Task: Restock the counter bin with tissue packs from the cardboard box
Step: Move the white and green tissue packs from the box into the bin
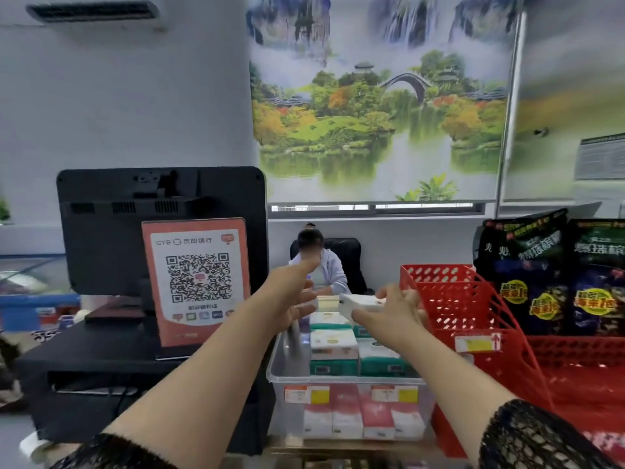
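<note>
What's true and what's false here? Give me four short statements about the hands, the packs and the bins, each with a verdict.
1. The right hand holds a white tissue pack. True.
2. The clear bin has no packs in it. False: green-and-white packs are stacked inside.
3. The red basket stands right of the clear bin. True.
4. The QR code sign has a blue border. False: it is orange-red.

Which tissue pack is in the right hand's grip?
The white pack in the right hand, above the clear bin; the green-edged others lie stacked inside it.
</note>
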